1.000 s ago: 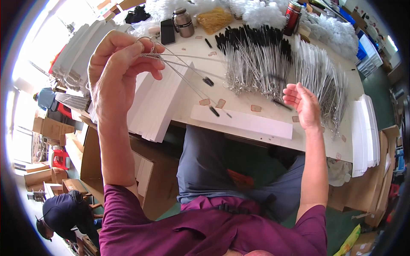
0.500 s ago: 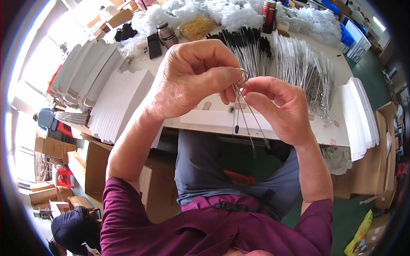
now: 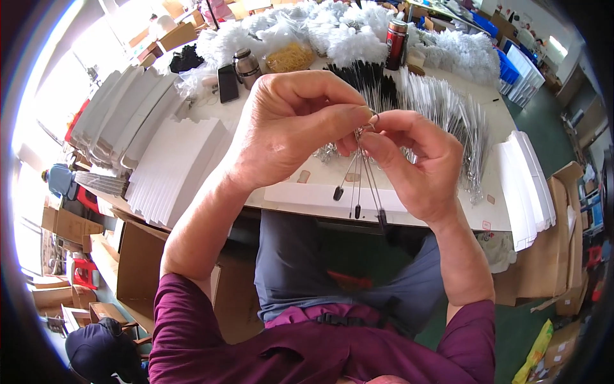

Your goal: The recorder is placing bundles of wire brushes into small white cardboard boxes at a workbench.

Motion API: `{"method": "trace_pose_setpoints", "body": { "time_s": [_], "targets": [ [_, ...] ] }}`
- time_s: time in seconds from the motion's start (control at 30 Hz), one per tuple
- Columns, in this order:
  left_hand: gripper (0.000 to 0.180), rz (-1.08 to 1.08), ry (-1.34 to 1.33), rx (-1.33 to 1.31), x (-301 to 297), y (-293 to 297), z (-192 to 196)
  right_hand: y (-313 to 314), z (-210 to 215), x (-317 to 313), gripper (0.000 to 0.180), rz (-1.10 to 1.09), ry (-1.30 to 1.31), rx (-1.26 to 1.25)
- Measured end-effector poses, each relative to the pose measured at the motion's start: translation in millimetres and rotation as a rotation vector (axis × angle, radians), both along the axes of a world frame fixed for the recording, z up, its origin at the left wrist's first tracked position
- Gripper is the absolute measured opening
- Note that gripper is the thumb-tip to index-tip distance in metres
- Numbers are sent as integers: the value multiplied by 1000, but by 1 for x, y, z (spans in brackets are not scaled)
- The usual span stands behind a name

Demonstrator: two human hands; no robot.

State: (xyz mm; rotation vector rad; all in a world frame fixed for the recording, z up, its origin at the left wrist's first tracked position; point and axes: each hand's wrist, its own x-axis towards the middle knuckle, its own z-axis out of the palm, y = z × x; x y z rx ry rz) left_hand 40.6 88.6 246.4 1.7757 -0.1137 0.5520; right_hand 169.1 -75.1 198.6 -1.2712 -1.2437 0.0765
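My left hand pinches a small metal ring between thumb and forefinger, above the table's front edge. Several thin wire brushes with small dark tips hang from that ring, spread apart at their lower ends. My right hand is closed at the ring, thumb and forefinger gripping the looped top of a wire brush; its fingertips almost meet those of the left. Beyond the hands lie a bundle of black-tipped wire brushes and a wide bundle of white-tipped ones.
White folded card stacks stand at the left and right of the table. Farther back are a steel flask, a phone, yellow rubber bands, a red can-shaped flask and bagged white brushes. Open cartons flank my legs.
My hands have come closer together at the ring. The hanging wire brushes have swung and fanned out differently. The whole view has shifted slightly.
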Motion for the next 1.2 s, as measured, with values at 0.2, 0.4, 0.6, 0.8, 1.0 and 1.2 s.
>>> {"method": "trace_pose_setpoints", "body": {
  "time_s": [0.2,0.4,0.6,0.8,1.0,1.2],
  "targets": [
    [14,-20,40,-32,-2,2,-1,5,7,0,12,-22,11,74],
    [24,23,24,-90,-2,-3,-14,5,13,3,7,-77,25,114],
    [15,156,97,21,-2,-24,-36,4,22,-2,5,-134,-47,58],
    [10,286,-66,149,3,-27,-47,5,22,-2,6,-170,-124,64],
    [9,345,-162,309,-2,-20,-47,4,23,4,7,-183,-138,64],
    [10,467,-312,551,-10,-18,-48,5,27,9,5,-191,-311,47]
  ]
}}
